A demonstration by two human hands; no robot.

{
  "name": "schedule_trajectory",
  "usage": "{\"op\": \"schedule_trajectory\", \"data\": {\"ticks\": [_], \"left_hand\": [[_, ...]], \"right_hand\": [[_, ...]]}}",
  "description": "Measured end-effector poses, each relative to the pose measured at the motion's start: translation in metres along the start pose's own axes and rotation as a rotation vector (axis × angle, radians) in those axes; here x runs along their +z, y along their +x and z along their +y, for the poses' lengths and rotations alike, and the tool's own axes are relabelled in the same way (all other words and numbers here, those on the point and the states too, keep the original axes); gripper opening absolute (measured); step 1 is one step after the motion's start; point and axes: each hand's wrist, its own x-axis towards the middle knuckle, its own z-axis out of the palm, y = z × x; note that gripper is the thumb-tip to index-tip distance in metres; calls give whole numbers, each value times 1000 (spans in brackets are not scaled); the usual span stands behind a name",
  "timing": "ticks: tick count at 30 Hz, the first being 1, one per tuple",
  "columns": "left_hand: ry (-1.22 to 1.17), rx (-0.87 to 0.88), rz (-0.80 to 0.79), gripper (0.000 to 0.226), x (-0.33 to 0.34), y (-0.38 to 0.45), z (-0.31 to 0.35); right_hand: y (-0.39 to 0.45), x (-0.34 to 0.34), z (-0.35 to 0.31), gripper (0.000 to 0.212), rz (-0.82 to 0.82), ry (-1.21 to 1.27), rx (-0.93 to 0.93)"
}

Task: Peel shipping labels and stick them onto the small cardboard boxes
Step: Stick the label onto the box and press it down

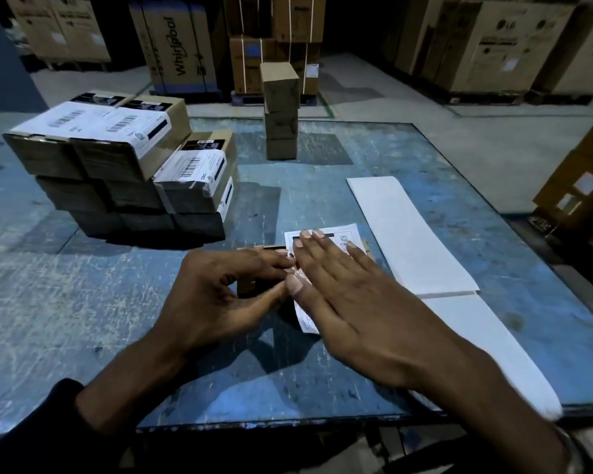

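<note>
Table [83,319]: flat top in worn blue paint, heavily scratched and scuffed pale, its far edge meeting a grey concrete floor [374,77]. Room: a dim warehouse; tall cartons along the back, 1 marked Whirlpool [177,46], strapped brown cartons [271,32] at centre, more large cartons [493,42] at right. On the table, far left: a stack of small cardboard boxes [117,172], 3 layers high, the visible top ones bearing white barcode labels. Far centre: a narrow column of plain boxes [280,111], unlabelled, standing apart from the stack. Right side: a long strip of white label backing [411,234], lying flat and running toward the near edge of the table. Near centre: 1 small cardboard box [254,285], mostly hidden under both hands, with a white shipping label [343,237] lying over its top and hanging past the near side. Left hand [220,295]: grip curled around the box's left side, thumb and fingertips meeting at the label's left edge. Right hand [336,289]: grip open and flat, fingers straight and together, palm down on the label, holding nothing. A dark sleeve [48,422] covers the left forearm at the near edge. Hard shadows fall on the table beside the stack and under the hands.
</note>
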Motion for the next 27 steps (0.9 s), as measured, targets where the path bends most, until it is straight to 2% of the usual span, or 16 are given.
{"op": "schedule_trajectory", "data": {"ticks": [5,8,11,13,15,18,21,27], "left_hand": [[47,-8,45,14,2,1,1],[14,-25,18,15,1,2,3],[-6,-54,22,14,1,2,5],[-10,-70,20,13,1,3,4],[-9,-41,13,11,-1,2,3],[-4,3,3,9,-1,2,2],[-8,-29,13,12,0,1,1],[0,-19,15,12,0,1,-1]], "right_hand": [[-8,0,20,76,18,-19,77],[-15,-6,28,74,-28,-74,132],[-14,-20,27,82,-67,-150,187],[-9,-25,18,83,-70,-108,158],[-3,-18,7,76,-75,-18,68],[-1,5,4,68,-15,-50,-17],[-7,11,17,67,27,-55,3],[-21,-2,32,76,-7,-93,135]]}}
